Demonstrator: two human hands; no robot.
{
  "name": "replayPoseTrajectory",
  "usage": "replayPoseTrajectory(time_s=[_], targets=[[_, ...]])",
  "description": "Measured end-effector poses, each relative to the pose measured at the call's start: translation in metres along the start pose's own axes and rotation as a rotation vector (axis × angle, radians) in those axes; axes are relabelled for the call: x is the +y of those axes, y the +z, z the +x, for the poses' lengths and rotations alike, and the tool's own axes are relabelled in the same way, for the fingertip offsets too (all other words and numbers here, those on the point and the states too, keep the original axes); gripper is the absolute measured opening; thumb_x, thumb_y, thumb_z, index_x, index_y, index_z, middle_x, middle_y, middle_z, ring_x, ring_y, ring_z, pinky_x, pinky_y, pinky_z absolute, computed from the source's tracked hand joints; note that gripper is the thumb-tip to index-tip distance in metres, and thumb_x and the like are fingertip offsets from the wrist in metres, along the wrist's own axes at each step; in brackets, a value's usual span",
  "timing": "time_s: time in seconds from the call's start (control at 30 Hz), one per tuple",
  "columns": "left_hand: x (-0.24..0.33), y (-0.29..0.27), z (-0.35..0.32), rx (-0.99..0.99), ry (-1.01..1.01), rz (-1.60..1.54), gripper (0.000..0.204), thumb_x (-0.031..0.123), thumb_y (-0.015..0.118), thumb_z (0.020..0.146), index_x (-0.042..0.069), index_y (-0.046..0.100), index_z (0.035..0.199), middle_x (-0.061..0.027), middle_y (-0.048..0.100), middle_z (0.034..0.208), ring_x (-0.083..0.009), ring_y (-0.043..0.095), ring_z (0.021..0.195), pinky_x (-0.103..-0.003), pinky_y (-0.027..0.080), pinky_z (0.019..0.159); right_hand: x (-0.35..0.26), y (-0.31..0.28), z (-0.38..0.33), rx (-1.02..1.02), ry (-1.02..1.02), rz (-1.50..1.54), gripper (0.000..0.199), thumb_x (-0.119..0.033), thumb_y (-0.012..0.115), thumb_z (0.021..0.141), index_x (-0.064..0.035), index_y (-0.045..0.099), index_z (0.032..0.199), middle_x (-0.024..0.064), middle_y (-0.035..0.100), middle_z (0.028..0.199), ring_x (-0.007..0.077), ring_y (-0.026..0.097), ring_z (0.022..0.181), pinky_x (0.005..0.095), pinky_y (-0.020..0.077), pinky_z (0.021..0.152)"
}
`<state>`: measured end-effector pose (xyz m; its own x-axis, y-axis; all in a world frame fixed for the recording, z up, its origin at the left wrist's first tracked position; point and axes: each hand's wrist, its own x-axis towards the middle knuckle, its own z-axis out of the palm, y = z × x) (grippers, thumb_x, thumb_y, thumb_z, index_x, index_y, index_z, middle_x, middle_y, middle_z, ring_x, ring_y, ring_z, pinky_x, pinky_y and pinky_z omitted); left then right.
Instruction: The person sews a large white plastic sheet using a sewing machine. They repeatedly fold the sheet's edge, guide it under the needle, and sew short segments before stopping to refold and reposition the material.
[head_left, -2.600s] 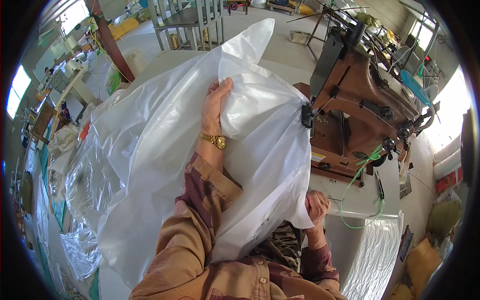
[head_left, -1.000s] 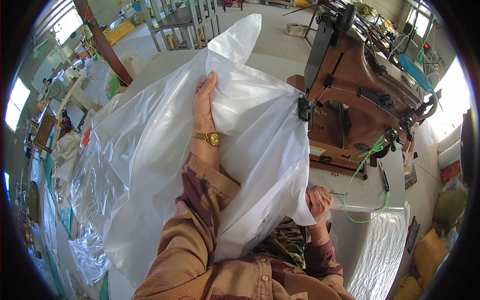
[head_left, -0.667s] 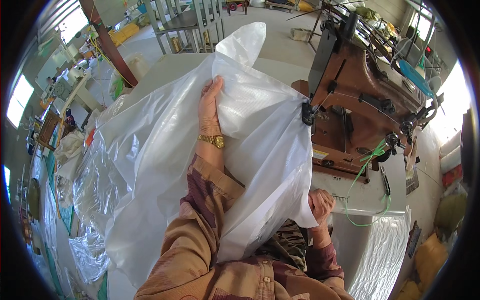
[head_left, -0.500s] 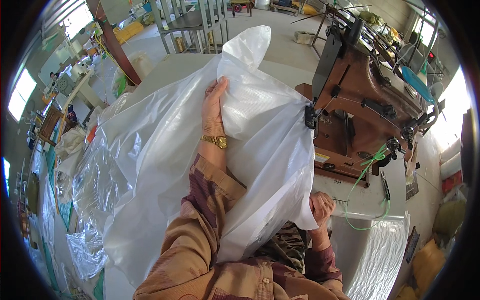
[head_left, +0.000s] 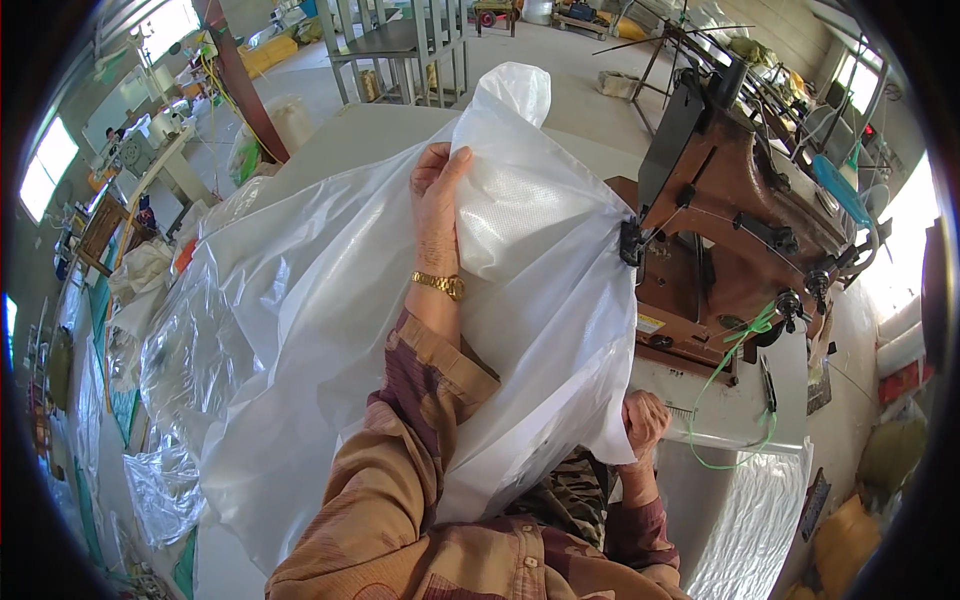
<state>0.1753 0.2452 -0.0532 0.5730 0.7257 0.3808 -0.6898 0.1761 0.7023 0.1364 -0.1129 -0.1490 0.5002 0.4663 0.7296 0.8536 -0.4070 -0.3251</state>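
Note:
A large white woven plastic sheet (head_left: 540,300) drapes over the table and my lap, its right edge passing under the presser foot (head_left: 631,243) of a brown sewing machine (head_left: 715,205). Near the far end, my left hand (head_left: 437,205), a gold watch at its wrist, is closed on a fold of the sheet. The sheet partly hides its fingers. My right hand (head_left: 645,425) is a fist at the near right edge, gripping the sheet beside the machine bed. Its fingertips are hidden.
Green cord (head_left: 720,375) hangs from the machine onto the grey table (head_left: 370,125), close to dark thread snips (head_left: 768,383). Shiny clear film (head_left: 190,370) bunches at the left. Behind the table stand a metal-framed chair (head_left: 395,50) and a reddish post (head_left: 240,85).
The whole view has shifted slightly. My left thumb and fingers have changed position on the sheet, and its far corner has folded a little differently. My right hand keeps its grip.

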Motion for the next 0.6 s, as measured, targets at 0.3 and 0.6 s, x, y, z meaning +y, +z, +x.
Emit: replayPoseTrajectory(time_s=[0.3,0.6], targets=[[-0.009,0.003,0.001,0.122,0.268,0.312,0.020,0.011,0.073,0.089,0.003,0.064,0.105,-0.0019,0.063,0.102,-0.0100,0.056,0.091,-0.026,0.047,0.080,-0.004,-0.001,0.004,0.012,0.012,0.004,0.017,-0.012,0.073,0.081,-0.0079,0.059,0.071,0.0061,0.056,0.063,0.0258,0.057,0.056,0.0367,0.0443,0.054],[0.031,0.065,-0.064,-0.183,0.787,0.843,0.012,0.000,0.069,0.086,0.000,0.067,0.098,-0.0111,0.070,0.096,-0.0257,0.066,0.088,-0.037,0.052,0.082,-0.003,-0.003,0.007,0.054,-0.004,0.017,0.026,-0.016,0.078,0.081,-0.0092,0.057,0.069,0.0047,0.055,0.061,0.0244,0.057,0.055,0.0357,0.0436,0.052]])
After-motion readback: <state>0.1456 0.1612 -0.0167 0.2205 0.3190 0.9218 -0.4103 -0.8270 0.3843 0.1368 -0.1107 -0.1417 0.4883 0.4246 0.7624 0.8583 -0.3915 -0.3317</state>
